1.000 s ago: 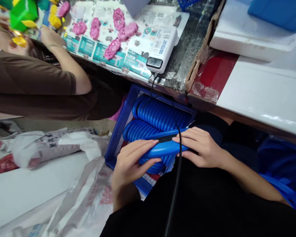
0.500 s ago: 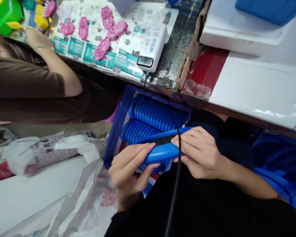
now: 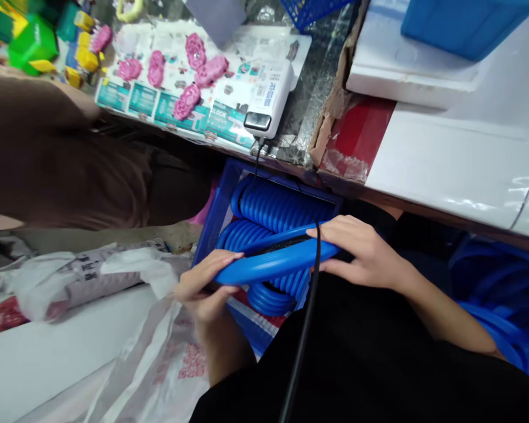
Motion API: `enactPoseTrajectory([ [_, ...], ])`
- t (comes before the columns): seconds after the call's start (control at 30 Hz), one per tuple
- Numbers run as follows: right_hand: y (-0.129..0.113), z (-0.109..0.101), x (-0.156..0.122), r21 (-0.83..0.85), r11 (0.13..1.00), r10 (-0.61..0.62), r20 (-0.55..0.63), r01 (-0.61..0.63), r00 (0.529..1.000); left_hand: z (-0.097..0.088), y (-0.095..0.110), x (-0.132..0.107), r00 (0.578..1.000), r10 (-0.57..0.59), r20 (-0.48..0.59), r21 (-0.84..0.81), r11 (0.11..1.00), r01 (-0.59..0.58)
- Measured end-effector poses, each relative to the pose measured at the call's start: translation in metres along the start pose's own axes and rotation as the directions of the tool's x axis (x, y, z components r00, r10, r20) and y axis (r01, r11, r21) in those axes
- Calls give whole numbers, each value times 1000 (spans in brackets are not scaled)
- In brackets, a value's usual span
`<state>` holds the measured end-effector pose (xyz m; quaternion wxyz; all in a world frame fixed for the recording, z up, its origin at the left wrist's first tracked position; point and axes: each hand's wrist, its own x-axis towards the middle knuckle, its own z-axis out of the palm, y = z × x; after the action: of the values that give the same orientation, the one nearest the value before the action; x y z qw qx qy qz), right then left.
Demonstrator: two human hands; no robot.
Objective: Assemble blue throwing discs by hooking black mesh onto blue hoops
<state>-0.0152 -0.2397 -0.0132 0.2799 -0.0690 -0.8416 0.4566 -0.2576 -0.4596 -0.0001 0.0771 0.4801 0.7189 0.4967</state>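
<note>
I hold a long curved blue plastic piece (image 3: 273, 263) with a dark strip along its top, level over my lap. My left hand (image 3: 203, 288) pinches its left end with closed fingers. My right hand (image 3: 361, 252) wraps around its right end. Just beyond it a blue crate (image 3: 218, 205) holds stacked rows of the same blue pieces (image 3: 282, 208). A black cable (image 3: 306, 317) runs across the piece between my hands up to a white power bank (image 3: 268, 97) on the table edge.
A person in a brown top (image 3: 57, 158) stands at the left by the table, which carries pink plastic parts (image 3: 189, 100) on printed sheets and green and yellow toys (image 3: 35, 38). White foam boards (image 3: 449, 153) lie at right. Plastic sacks (image 3: 92, 270) lie on the floor at left.
My left hand has slid outward to the piece's left end and now pinches it. The piece sits a little higher. The person at left has leaned in, and their arm is hidden.
</note>
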Motion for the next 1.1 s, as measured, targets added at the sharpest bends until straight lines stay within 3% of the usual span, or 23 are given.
enactPoseTrajectory([
  [0.07,16,-2,-2,79,997,19,-5,-19,1000,-2,-25,-1,993,71,-94,-136,987,-84],
  [0.17,30,6,-7,153,987,49,-48,-41,998,1,-40,0,998,30,-48,-223,974,-40],
  [0.23,33,16,-9,179,982,82,-97,-64,992,5,-33,2,999,-37,20,-160,986,40],
  [0.3,35,24,-11,192,978,115,-141,-87,983,10,-18,6,997,-53,64,9,999,52],
  [0.4,37,28,-11,191,977,128,-189,-92,974,20,8,16,996,17,92,329,943,-47],
  [0.47,40,24,-10,171,982,109,-204,-74,973,30,22,23,985,116,126,449,879,-161],
  [0.57,43,9,-5,110,994,30,-206,-8,978,46,33,32,944,245,222,467,823,-324],
  [0.63,45,-3,-2,22,998,-56,-201,62,978,55,35,35,933,262,245,422,838,-346],
  [0.73,48,-14,4,-210,965,-194,-159,159,968,65,30,39,959,152,239,307,925,-224],
  [0.87,56,-8,14,-453,859,-310,-86,239,947,67,21,41,964,-83,253,201,979,32],
  [1.0,67,6,22,-492,805,-414,-65,332,908,63,28,43,903,-279,327,223,951,213],
  [1.1,70,9,22,-453,813,-442,-70,367,894,65,40,52,828,-312,465,210,948,239],
])
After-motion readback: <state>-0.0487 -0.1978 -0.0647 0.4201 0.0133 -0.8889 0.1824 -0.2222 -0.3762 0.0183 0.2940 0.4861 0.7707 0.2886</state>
